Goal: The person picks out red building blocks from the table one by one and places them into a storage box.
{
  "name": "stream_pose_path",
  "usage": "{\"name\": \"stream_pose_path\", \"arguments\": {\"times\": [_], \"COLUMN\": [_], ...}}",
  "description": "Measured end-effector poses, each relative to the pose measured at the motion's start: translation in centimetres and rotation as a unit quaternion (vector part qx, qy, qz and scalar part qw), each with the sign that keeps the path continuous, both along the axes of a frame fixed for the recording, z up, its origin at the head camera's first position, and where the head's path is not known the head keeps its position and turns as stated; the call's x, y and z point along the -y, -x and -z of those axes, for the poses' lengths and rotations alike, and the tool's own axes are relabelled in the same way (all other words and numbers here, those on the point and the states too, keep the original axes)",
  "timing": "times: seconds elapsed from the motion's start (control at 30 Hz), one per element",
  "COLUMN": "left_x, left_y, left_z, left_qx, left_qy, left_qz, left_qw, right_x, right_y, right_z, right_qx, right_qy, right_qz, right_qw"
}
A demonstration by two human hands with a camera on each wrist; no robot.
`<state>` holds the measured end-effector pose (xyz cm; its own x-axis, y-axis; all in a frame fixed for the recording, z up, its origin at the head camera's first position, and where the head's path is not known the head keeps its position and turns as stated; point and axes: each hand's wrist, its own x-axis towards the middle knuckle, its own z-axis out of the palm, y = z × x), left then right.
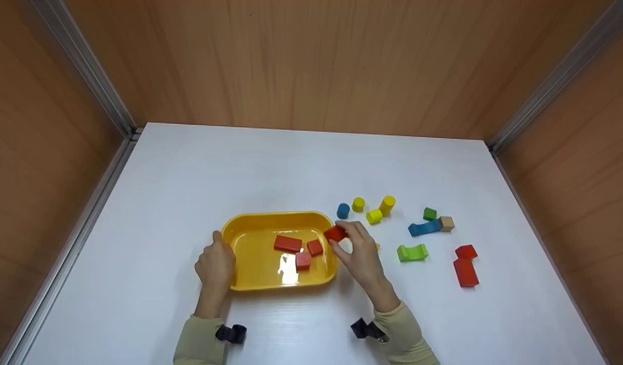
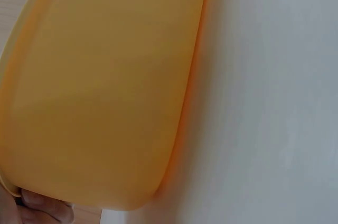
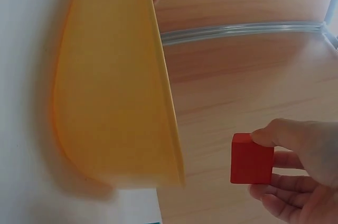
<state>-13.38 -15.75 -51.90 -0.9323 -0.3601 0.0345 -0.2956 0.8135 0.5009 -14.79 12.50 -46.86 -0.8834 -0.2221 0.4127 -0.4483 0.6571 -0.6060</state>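
Tray (image 1: 255, 263), yellow and shallow, sat on the white surface (image 1: 291, 329), its left end gripped by the left hand (image 1: 216, 261), whose fingers were curled at the rim. The right hand (image 1: 363, 258) pinched a red block (image 1: 335, 233) between thumb and fingertips, up by the tray's right end and clear of the rim in the right wrist view. Inside lay an oblong red piece (image 1: 288, 243), a red cube (image 1: 315, 247) and a paler cube (image 1: 302, 261). Beyond the right hand, a blue cylinder (image 1: 343, 211) was near three yellow cylinders (image 1: 358, 205). Farther right, a blue arched piece (image 1: 425, 227) touched a plain wooden cube (image 1: 446, 224), with a dark green cube (image 1: 430, 213) just beside them. A light green piece (image 1: 412, 252) lay nearer; at far right were a small red piece (image 1: 466, 251) and a longer one (image 1: 466, 272).
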Motion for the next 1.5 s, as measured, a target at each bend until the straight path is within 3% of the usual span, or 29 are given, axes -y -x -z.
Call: {"name": "stream_pose_path", "arguments": {"times": [0.23, 0.53, 0.77, 1.1, 1.23, 1.5], "left_x": [0.0, -0.1, 0.0, 0.0, 0.0, 0.0], "left_y": [0.0, -0.2, -0.1, -0.2, -0.1, -0.2], "left_z": [0.0, 0.0, 0.0, 0.0, 0.0, 0.1], "left_qx": [-0.002, -0.023, -0.012, -0.008, -0.005, -0.025], "left_qy": [0.001, 0.016, 0.011, 0.011, 0.007, 0.018], "left_qz": [-0.001, 0.005, 0.0, -0.001, -0.001, 0.009], "left_qw": [1.0, 0.9996, 0.9999, 0.9999, 1.0, 0.9995], "right_x": [1.9, 3.8, 5.3, 6.9, 7.2, 7.7], "right_y": [-0.2, -0.5, -1.0, -1.2, -1.0, -0.2], "right_z": [0.1, 0.9, 1.7, 2.8, 3.2, 3.2], "right_qx": [-0.023, -0.011, -0.021, 0.0, 0.012, 0.022], "right_qy": [0.0, -0.025, -0.059, -0.093, -0.141, -0.224], "right_qz": [-0.05, -0.114, -0.153, -0.199, -0.216, -0.27], "right_qw": [0.9985, 0.9931, 0.9862, 0.9755, 0.9661, 0.9361]}}
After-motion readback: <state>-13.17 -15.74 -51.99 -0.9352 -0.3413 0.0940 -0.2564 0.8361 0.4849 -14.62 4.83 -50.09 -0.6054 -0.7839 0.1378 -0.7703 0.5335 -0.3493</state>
